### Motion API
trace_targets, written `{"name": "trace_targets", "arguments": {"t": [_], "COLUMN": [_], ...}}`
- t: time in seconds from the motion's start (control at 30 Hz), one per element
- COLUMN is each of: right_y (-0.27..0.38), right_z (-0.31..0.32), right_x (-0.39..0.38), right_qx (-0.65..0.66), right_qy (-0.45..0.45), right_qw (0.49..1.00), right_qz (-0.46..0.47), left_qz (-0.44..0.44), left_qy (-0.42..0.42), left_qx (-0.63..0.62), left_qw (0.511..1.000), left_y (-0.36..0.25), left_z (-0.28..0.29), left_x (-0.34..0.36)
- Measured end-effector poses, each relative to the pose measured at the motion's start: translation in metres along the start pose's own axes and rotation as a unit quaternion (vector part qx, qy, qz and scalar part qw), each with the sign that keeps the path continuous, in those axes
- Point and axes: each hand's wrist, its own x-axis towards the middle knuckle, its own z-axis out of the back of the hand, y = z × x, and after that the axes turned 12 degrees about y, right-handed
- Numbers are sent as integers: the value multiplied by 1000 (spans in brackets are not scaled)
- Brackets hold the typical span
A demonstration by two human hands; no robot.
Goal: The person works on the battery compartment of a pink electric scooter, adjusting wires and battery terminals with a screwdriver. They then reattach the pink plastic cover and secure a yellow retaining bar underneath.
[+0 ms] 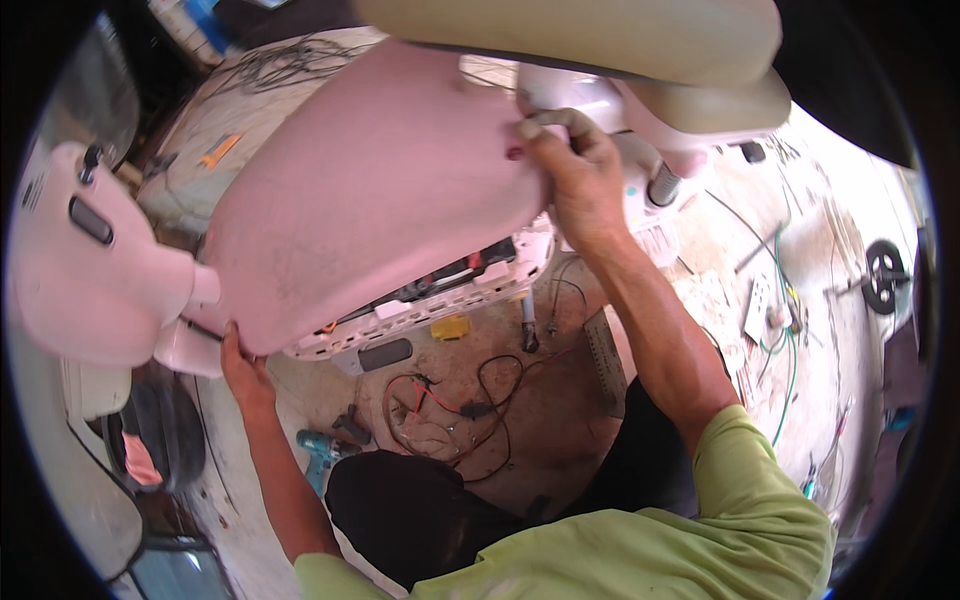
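Observation:
A large pink body panel [370, 190] of a scooter lies tilted in front of me, lifted off its frame along the near edge. My right hand [585, 175] is closed on the panel's right corner, with thumb and fingers pinched around the edge. At the lower left corner, my left hand [247, 375] grips the panel's edge; some of its fingers are hidden beneath. Through the gap under the panel shows a pale pink slotted frame [420, 310] with black and red parts [470, 264] inside.
The beige seat [600, 35] overhangs the far side. Left stands the scooter's pink front end [90, 270]. On the floor lie a teal cordless drill [320, 452], a yellow block [450, 327], tangled cables [490, 405], an orange tool [220, 150] and a white power strip [757, 308].

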Motion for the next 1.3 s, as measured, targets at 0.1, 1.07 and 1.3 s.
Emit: {"name": "trace_targets", "arguments": {"t": [0.1, 1.07, 1.3], "right_y": [11, 29, 27], "right_z": [12, 92, 91], "right_x": [-4, 16, 36], "right_qx": [139, -273, -240], "right_qy": [44, 86, 159], "right_qw": [989, 956, 950], "right_qz": [-3, 59, 120], "left_qz": [15, -491, -489], "left_qy": [-55, 223, 227], "left_qx": [148, 593, 585], "left_qw": [987, 597, 606], "left_y": [-21, -104, -110], "left_z": [-29, -372, -373], "left_x": [-14, -110, -105]}}
